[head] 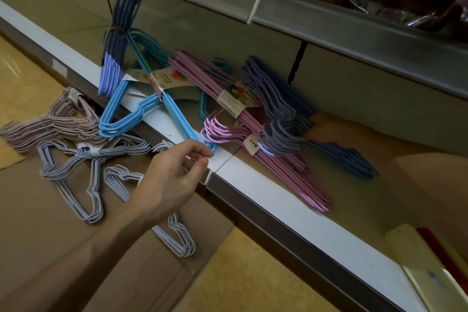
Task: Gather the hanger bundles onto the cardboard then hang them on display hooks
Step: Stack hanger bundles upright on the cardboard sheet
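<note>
Dim light is falling on a grey shelf (pixel 253 180) — glossy yellow floor (pixel 255 278) shining below, another shelf (pixel 354 30) overhanging above.

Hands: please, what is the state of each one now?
Left hand: fingers loosely curled, reaching to the blue hanger bundle at the shelf edge; whether it already pinches the bundle cannot be told.
Right hand: not in view.

The low beige metal shelf (pixel 278 192) carries bundles of light-blue (pixel 141 106), pink (pixel 253 119) and dark-blue wire hangers (pixel 298 119). Flat brown cardboard (pixel 45 205) on the yellow floor (pixel 253 273) bears beige-pink (pixel 50 124) and grey-white hanger bundles (pixel 76 164).
</note>
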